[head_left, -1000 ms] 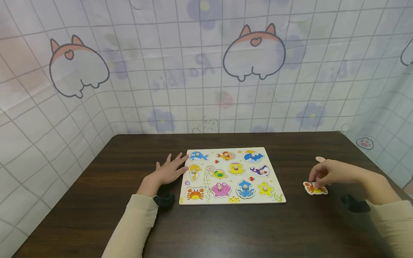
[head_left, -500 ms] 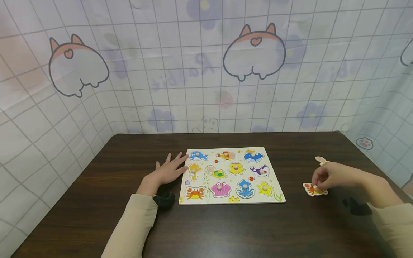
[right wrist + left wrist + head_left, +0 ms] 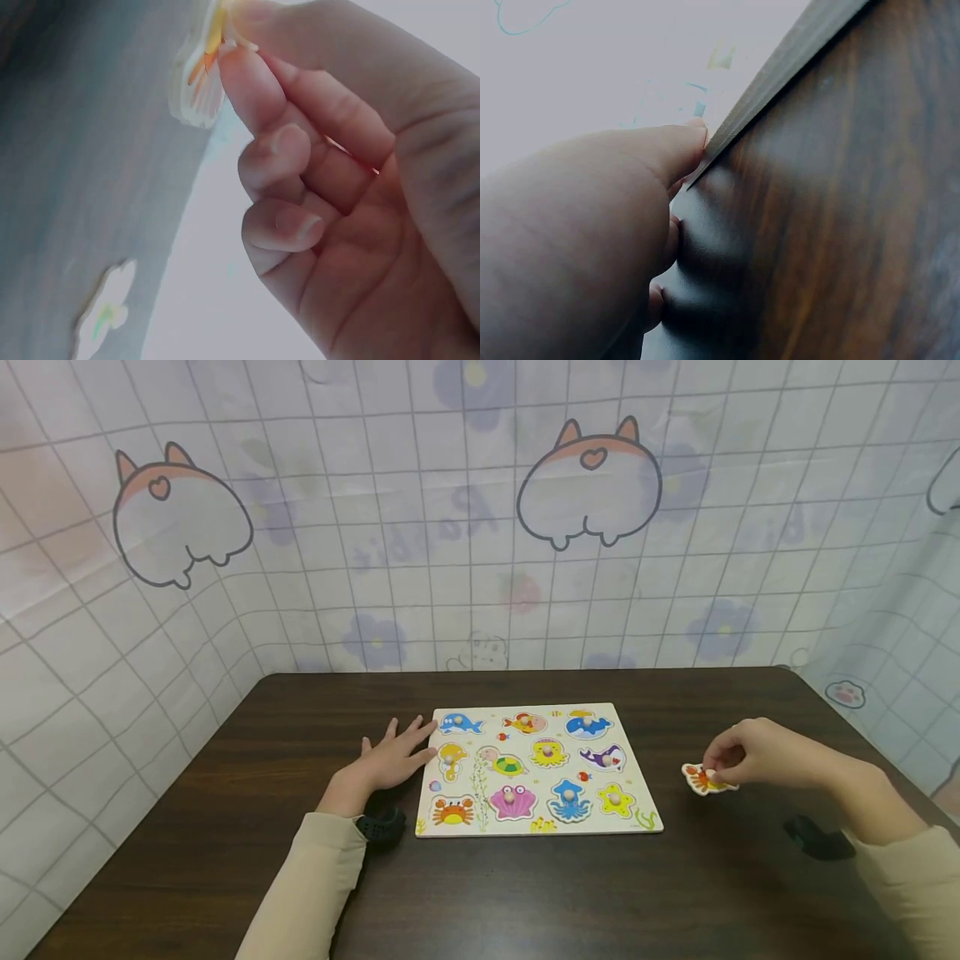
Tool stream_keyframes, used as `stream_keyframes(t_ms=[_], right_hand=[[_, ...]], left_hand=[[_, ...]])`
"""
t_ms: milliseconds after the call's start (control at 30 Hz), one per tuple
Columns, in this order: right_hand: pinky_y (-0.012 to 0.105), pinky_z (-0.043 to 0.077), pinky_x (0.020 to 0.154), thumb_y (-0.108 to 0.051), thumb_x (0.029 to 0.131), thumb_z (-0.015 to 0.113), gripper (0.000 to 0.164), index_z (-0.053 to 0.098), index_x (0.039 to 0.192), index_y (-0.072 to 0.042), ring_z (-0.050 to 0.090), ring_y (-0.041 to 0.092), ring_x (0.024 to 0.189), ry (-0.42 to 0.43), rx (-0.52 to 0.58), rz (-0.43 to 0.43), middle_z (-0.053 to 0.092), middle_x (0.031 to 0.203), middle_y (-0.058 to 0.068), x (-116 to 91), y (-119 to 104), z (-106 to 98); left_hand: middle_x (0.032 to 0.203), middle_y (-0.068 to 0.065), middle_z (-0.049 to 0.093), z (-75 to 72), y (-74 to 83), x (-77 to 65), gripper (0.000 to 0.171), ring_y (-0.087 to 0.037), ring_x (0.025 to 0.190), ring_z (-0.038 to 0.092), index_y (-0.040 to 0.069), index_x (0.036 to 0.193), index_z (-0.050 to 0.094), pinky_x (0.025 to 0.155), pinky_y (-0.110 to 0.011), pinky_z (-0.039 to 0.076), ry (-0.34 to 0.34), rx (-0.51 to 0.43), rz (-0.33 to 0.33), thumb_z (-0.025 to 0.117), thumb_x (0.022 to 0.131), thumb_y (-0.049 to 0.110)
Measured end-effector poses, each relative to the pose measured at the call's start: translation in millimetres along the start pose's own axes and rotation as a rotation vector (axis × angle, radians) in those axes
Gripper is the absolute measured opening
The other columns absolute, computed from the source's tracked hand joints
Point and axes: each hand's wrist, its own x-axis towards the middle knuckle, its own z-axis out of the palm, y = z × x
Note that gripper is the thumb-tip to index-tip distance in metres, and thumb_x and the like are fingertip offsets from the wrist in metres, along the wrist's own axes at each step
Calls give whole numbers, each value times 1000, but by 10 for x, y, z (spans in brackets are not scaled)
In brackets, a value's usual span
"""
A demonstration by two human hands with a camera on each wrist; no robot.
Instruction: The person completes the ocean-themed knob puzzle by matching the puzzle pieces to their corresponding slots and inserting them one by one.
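Observation:
My right hand (image 3: 757,756) pinches the small knob of a crab puzzle piece (image 3: 703,779) between thumb and finger, right of the puzzle board (image 3: 555,787). In the right wrist view the crab piece (image 3: 199,79) is tilted and appears raised off the table. With fingers spread, my left hand (image 3: 382,766) rests on the table, fingertips touching the board's left edge. The left wrist view shows the thumb (image 3: 682,146) against that edge. On the board, the printed crab (image 3: 453,811) and printed turtle (image 3: 508,765) carry no knob; several other sea-animal pieces sit in place with knobs.
A loose puzzle piece (image 3: 105,319) with a green patch lies on the table in the right wrist view; my right hand hides it in the head view. The dark wooden table (image 3: 540,893) ends at a patterned curtain (image 3: 420,527) behind and at the sides.
My right hand has taken the crab piece by its knob and moved it left and slightly up, toward the board. The left hand and the board stay where they were.

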Motion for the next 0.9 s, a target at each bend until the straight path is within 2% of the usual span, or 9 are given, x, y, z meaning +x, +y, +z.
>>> stream_keyframes(t_ms=[67,100,633,900], right_hand=[[24,52,60,-9,87,79,5,75,87,-13,55,3,69,10,10,-7,64,79,-11,28,-83,-17],[25,52,60,-8,87,79,5,75,87,-12,55,3,68,13,11,-9,64,78,-11,41,-119,-22],[25,49,57,-9,86,79,4,76,89,-11,54,6,65,22,-12,-54,62,74,-12,242,-644,61],[24,47,56,-12,87,80,7,75,85,-16,53,6,65,2,-9,-133,60,73,-13,401,-917,175]], left_hand=[[171,-14,11,0,0,-4,63,-47,153,-6,19,166,24,109,-79,-9,1,0,-1,45,110,42],[171,-14,11,0,2,-6,63,-47,153,-6,19,166,24,109,-79,-9,1,-1,-1,45,110,42],[171,-14,11,1,-12,-6,63,-46,153,-6,20,166,24,109,-78,-10,4,-3,1,45,110,42],[171,-13,11,2,-1,-11,63,-46,154,-7,21,166,24,109,-78,-10,7,-11,3,45,110,43]])
